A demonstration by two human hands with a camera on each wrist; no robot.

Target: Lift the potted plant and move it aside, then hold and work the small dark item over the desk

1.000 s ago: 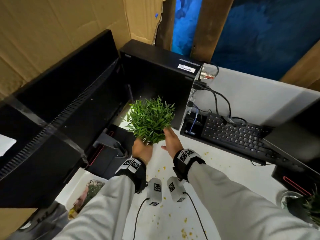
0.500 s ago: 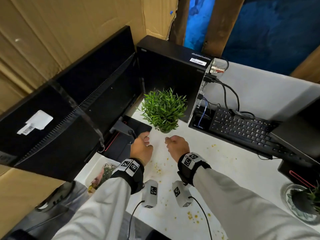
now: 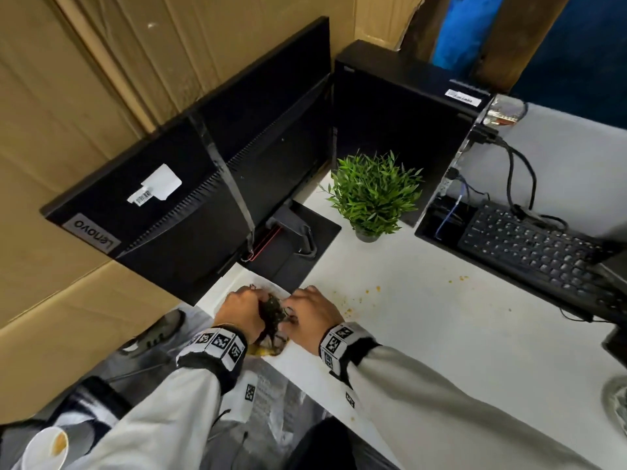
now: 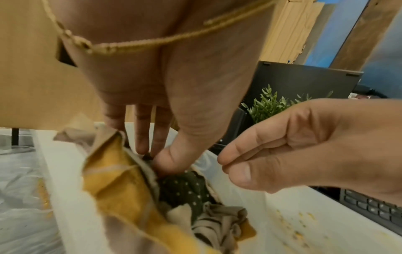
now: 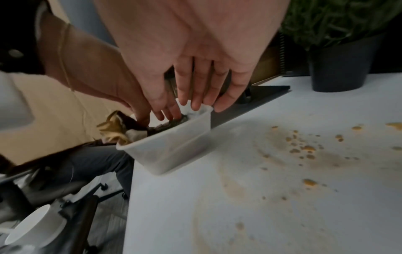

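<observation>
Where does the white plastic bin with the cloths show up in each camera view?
Head: white bin at lower centre, mostly hidden under both hands, at the desk's left edge.
Left wrist: it runs along the bottom, cloths inside.
Right wrist: centre-left, at the desk edge.
Shared landmark: the green potted plant, behind the bin in all three.

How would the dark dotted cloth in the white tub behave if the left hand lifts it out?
The dotted cloth would probably hang limp, since it lies crumpled in folds. Being thin, it looks light. It may drag the yellow cloth packed against it in the tub, where the left hand pinches.
</observation>
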